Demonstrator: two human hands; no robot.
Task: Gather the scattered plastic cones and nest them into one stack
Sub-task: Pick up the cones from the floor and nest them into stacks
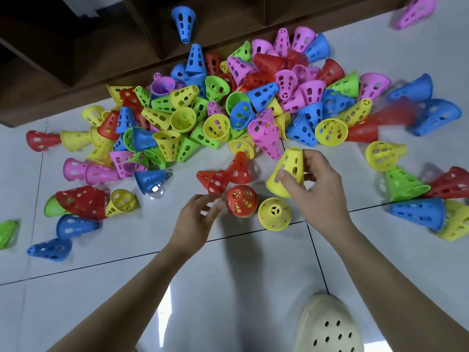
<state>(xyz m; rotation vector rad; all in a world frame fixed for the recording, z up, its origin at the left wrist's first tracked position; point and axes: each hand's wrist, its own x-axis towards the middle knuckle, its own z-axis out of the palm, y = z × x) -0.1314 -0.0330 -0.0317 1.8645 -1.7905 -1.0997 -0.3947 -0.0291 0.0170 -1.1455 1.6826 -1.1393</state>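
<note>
**Currently: gathering stage, stack barely begun**

Right hand [313, 181] fingers grip a yellow cone [288, 171], held above the floor [228, 275]. Left hand [196, 217] fingers, loosely spread and holding nothing, reach toward a red cone [212, 180]. Next: seat the yellow cone over the upright red cone [241, 200], which probably already covers another. The pile [228, 102] hides many cones; edge cones are blurred.
</note>
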